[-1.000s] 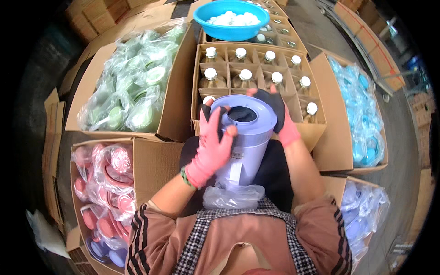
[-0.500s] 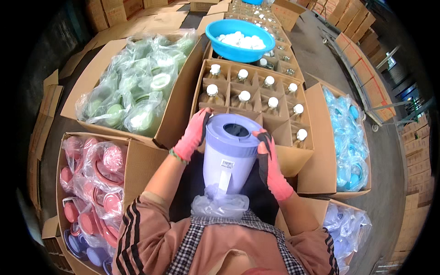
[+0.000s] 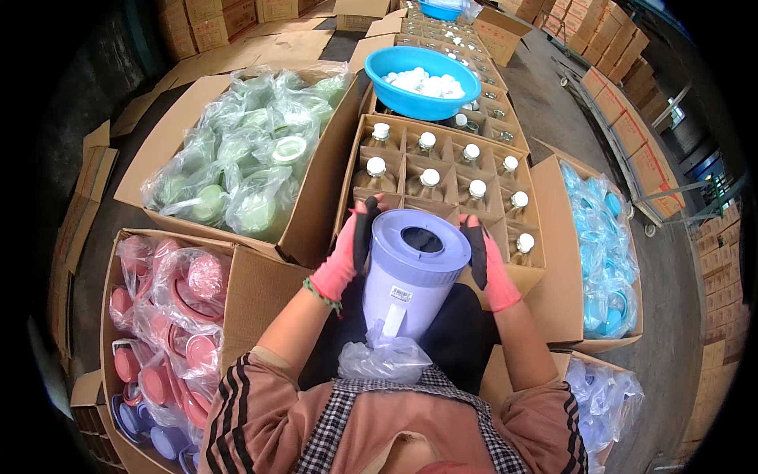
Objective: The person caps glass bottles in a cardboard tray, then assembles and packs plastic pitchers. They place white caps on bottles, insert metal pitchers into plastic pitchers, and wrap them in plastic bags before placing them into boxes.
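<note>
A lilac plastic pitcher (image 3: 401, 296) stands between my knees, its pale handle toward me and a small label above it. On its top sits a round purple lid (image 3: 387, 237) with a dark circular centre. My left hand (image 3: 347, 251), in a pink glove with dark fingertips, is against the lid's left rim. From the opposite side, my right hand (image 3: 488, 261), gloved alike, presses the right rim, fingers pointing away from me. The undersides of both grips are hidden. A crumpled clear plastic bag (image 3: 387, 359) lies about the pitcher's lower part at my apron.
Ahead is a divided carton (image 3: 442, 212) of white-capped glass bottles, with a blue basin (image 3: 422, 107) of white caps behind. Boxes of bagged green (image 3: 237, 150), pink (image 3: 170, 316), blue (image 3: 604, 261) and purple plastic parts (image 3: 600, 403) surround me. A trolley (image 3: 624, 146) stands far right.
Both hands have shifted from the lid's far edge to its sides, the left one lower along the rim. The pitcher appears slightly lower and further right, along with the whole view.
</note>
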Available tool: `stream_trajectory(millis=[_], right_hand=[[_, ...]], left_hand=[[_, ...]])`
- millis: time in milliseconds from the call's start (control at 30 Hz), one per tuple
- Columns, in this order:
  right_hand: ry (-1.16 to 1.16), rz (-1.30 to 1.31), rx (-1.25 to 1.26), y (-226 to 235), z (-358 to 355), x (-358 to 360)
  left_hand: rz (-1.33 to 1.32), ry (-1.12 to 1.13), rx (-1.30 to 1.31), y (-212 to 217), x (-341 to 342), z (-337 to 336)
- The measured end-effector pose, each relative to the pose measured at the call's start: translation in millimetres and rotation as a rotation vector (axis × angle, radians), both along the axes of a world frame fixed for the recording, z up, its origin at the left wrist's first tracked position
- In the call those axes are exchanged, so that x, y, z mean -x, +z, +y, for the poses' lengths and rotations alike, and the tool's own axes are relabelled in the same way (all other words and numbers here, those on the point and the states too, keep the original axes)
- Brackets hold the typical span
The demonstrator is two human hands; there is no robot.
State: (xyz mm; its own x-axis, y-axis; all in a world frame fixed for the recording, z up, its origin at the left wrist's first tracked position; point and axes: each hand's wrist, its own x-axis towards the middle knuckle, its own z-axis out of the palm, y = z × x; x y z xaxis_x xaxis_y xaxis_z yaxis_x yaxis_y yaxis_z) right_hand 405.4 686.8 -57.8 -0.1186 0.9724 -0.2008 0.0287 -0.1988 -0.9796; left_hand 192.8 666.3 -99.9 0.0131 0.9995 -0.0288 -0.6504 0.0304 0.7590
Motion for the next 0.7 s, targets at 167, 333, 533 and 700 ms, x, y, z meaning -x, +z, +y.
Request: stream_trajectory(millis=[167,333,533,700], right_hand=[[0.553,-0.9,-0.94,58,-6,10],[1.27,-1.012,-0.928,75,5,20],[1.293,-1.095,-0.981,55,15,30],[1.104,-1.367,-0.392,54,2,61]], left_hand=[[-0.246,-0.543,0.107,-41,0,15],[-0.153,-0.508,0.121,-34,-8,-4],[-0.173,-0.459,0.122,-42,-6,-2],[-0.209,-0.49,0.195,-40,-2,1]])
